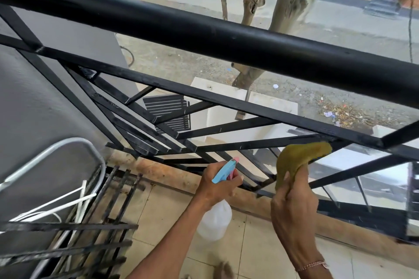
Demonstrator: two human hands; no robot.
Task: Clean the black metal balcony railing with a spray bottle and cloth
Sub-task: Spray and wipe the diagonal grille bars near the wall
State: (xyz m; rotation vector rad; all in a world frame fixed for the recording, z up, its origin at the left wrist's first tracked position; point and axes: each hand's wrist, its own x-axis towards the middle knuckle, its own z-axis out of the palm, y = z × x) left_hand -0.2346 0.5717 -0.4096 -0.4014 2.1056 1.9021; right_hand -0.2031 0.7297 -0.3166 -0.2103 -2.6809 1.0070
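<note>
Behind the railing (pixel 226 106), the left hand (pixel 217 186) grips a spray bottle (pixel 215 222); the right hand (pixel 292 208) pinches a cloth (pixel 299 158) against a bar. A loose pinch could drop the cloth through the gaps.

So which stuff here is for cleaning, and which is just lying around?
For cleaning: spray bottle in the left hand; cloth in the right hand; black railing.

Lying around: loose metal grille; white tubing.
</note>
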